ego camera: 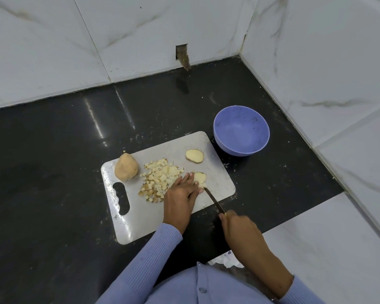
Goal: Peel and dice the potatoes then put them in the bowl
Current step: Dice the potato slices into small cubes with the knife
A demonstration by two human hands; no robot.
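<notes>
While pinned flat under left hand (183,189) fingers on grey plastic cutting board (140,216), pale potato slice (200,178) sits just ahead of steel knife (213,199), gripped by right hand (239,229), tip pointing at it.

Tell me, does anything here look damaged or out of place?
Yes. The wall tile has a rough rectangular hole just above the counter, with brownish staining below it. Also, several diced potato pieces on the cutting board appear to keep brown skin, though peeling was intended.
</notes>
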